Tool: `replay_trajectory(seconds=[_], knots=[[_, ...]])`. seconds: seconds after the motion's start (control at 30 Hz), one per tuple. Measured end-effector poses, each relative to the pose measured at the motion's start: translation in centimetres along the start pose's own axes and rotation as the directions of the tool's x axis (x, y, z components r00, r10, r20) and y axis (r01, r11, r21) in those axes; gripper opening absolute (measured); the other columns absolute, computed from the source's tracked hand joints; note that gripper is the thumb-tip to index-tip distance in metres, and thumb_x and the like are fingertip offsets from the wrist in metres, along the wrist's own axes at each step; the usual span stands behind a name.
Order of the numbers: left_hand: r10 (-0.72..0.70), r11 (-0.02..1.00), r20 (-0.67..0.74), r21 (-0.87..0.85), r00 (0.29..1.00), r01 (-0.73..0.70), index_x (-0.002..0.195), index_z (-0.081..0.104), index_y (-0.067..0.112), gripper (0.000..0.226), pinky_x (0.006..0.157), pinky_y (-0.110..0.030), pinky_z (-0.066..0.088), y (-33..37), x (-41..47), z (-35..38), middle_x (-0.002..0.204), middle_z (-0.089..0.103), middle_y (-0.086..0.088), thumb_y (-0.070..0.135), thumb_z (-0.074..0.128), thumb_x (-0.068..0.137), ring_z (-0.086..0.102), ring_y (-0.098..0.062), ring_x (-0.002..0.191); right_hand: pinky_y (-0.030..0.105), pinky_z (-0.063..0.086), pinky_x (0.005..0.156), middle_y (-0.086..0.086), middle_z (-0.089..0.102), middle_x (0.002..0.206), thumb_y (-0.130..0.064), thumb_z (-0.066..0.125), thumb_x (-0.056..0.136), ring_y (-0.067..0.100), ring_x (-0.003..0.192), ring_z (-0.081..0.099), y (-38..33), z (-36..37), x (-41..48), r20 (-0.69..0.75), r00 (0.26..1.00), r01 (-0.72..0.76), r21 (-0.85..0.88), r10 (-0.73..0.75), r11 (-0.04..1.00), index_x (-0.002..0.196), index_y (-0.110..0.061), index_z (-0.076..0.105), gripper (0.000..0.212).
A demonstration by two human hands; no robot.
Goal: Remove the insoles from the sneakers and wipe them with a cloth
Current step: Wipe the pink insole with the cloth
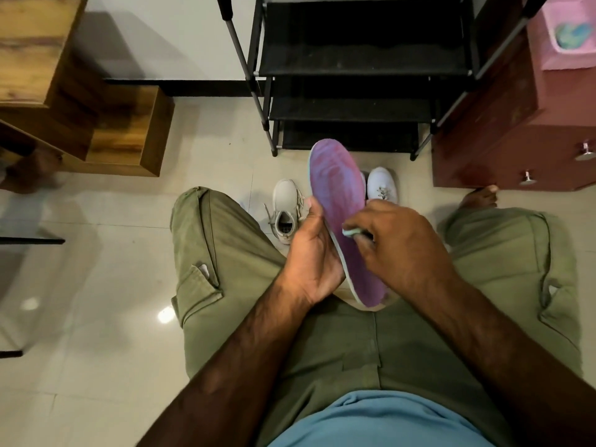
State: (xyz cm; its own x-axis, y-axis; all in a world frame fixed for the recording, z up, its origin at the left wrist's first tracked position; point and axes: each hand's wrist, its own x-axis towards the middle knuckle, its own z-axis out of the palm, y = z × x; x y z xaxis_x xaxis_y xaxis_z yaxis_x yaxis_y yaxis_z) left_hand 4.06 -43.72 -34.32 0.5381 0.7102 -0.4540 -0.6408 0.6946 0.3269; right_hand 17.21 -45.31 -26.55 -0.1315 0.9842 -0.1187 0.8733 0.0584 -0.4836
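Sitting over a glossy tiled floor [96,285], a person in a blue shirt [380,421] and olive cargo trousers [225,253] reaches both forearms forward between the knees. The left hand [311,253] grips a purple insole [338,188] along its left edge, fingers curled behind it and thumb at the rim. The insole is held up off the lap, heel end near, toe end pointing far. The right hand [396,240] pinches a small pale green cloth [350,233] with bent fingers and presses it against the middle of the insole's purple face.

Beyond the hands, 2 pale sneakers stand on the floor: the left sneaker [285,208] with its opening up and laces loose, the right sneaker [382,183] partly hidden behind the insole. A bare foot [480,196] rests to the right. Farther off stand a black shoe rack [354,59], a maroon cabinet [516,140] on the right and a wooden unit [129,130] on the left.
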Motion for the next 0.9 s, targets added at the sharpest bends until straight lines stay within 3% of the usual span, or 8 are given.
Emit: replay_trajectory(seconds=[0.13, 0.3, 0.53, 0.6, 0.7, 0.9], knots=[[0.006, 1.0, -0.004, -0.021, 1.0, -0.007, 0.147, 0.05, 0.006, 0.069, 0.116, -0.044, 0.041, -0.1, 0.1, -0.1, 0.131, 0.064, -0.017, 0.058, 0.031, 0.107, 0.061, -0.028, 0.122, 0.032, 0.053, 0.082, -0.004, 0.066, 0.107, -0.015, 0.069, 0.091, 0.016, 0.095, 0.063, 0.2, -0.1, 2.1, -0.091, 0.995, -0.045, -0.017, 0.044, 0.999, 0.111, -0.024, 0.075, 0.022], [-0.016, 0.999, -0.015, -0.044, 1.0, 0.015, 0.14, 0.058, 0.003, 0.072, 0.121, -0.047, 0.035, 0.3, 0.1, -0.2, 0.134, 0.063, -0.019, 0.061, 0.031, 0.106, 0.059, -0.03, 0.128, 0.039, 0.055, 0.091, -0.004, 0.065, 0.111, -0.013, 0.068, 0.091, 0.017, 0.102, 0.064, -0.3, -0.5, -0.6, 0.078, 0.997, -0.009, -0.068, 0.014, 0.998, 0.114, -0.024, 0.073, 0.026], [0.011, 0.999, 0.01, -0.045, 1.0, -0.01, 0.143, 0.055, 0.005, 0.067, 0.116, -0.045, 0.041, 0.2, 0.1, -0.2, 0.126, 0.068, -0.016, 0.057, 0.034, 0.106, 0.065, -0.028, 0.118, 0.039, 0.054, 0.088, -0.001, 0.065, 0.104, -0.017, 0.068, 0.091, 0.022, 0.098, 0.061, 0.8, -0.3, 1.9, -0.078, 0.996, -0.057, -0.094, 0.049, 0.994, 0.106, -0.023, 0.077, 0.018], [0.008, 0.997, -0.003, -0.083, 1.0, -0.008, 0.135, 0.064, 0.003, 0.068, 0.108, -0.043, 0.051, 0.5, -0.1, -0.1, 0.127, 0.069, -0.017, 0.057, 0.031, 0.107, 0.068, -0.027, 0.117, 0.039, 0.054, 0.091, -0.002, 0.066, 0.107, -0.015, 0.069, 0.091, 0.022, 0.101, 0.062, 0.6, -0.4, 0.7, -0.032, 0.999, -0.03, -0.088, 0.028, 0.996, 0.108, -0.023, 0.077, 0.02], [0.012, 0.997, -0.006, -0.08, 1.0, -0.013, 0.128, 0.069, 0.002, 0.069, 0.11, -0.041, 0.05, 0.5, -0.2, 0.0, 0.129, 0.069, -0.017, 0.056, 0.03, 0.107, 0.067, -0.027, 0.118, 0.036, 0.054, 0.088, -0.004, 0.067, 0.107, -0.014, 0.071, 0.09, 0.018, 0.096, 0.064, 0.6, -0.5, -0.7, 0.058, 0.998, 0.001, -0.059, 0.002, 0.998, 0.11, -0.023, 0.075, 0.023], [0.027, 0.993, -0.04, -0.111, 0.999, -0.031, 0.134, 0.064, 0.002, 0.063, 0.114, -0.041, 0.043, 0.4, -0.3, 0.4, 0.125, 0.07, -0.016, 0.051, 0.033, 0.108, 0.064, -0.027, 0.119, 0.035, 0.057, 0.078, -0.005, 0.069, 0.1, -0.016, 0.074, 0.088, 0.014, 0.088, 0.064, 1.5, 0.1, 1.6, -0.155, 0.983, -0.084, 0.089, 0.097, 0.992, 0.103, -0.024, 0.077, 0.017]])
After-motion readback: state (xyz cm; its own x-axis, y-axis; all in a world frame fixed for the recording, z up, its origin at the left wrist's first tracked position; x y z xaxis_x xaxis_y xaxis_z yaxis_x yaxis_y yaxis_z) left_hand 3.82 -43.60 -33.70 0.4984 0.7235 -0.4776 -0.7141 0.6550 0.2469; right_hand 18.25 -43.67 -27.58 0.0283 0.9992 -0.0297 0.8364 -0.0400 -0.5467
